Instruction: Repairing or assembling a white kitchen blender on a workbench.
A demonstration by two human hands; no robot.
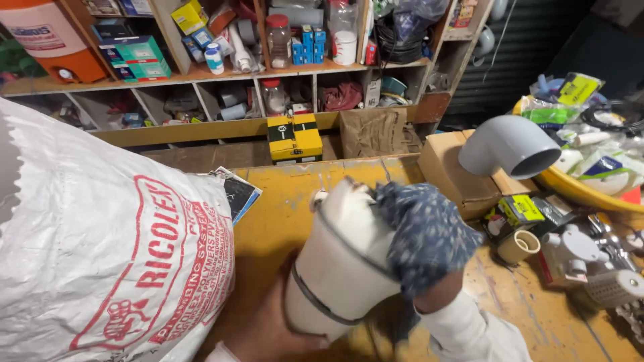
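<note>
Above yellow counter (288, 214), both hands grip white fitting (342, 261).

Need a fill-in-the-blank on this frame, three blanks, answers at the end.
1. The left hand grips the white pipe fitting from ____.
2. The right hand presses a ____ cloth against the fitting.
3. The grey pipe elbow rests on a ____ box.

Answers: below; blue; cardboard

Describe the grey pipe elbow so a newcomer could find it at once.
Look at the yellow workbench, then its right side, where a brown cardboard box sits. The grey plastic pipe elbow rests on it, the only large curved grey fitting there, its open mouth facing lower right.
</note>
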